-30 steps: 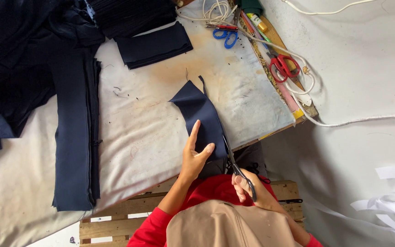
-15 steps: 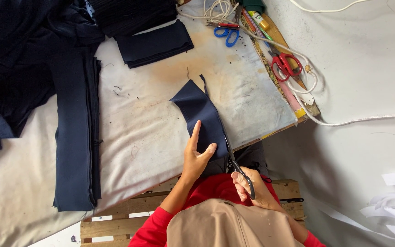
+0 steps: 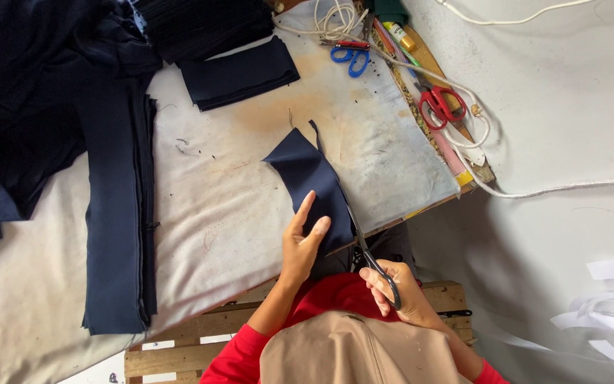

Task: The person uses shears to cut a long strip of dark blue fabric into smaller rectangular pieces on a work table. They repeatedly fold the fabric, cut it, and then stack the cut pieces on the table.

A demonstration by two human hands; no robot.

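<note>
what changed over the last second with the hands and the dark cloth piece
Hardly anything. The right hand keeps its grip on the black scissors at the edge of the navy cloth piece, and the left hand stays flat on it. The cloth stacks and the red scissors have not moved.

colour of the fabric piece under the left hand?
Dark navy fabric piece, plain, clearest in the head view.

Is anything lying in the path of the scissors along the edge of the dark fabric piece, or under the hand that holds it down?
Nothing visible does. The left hand presses flat on the navy fabric piece, while the right hand works the black scissors along its right edge. The spare red scissors and blue scissors lie well clear.
</note>
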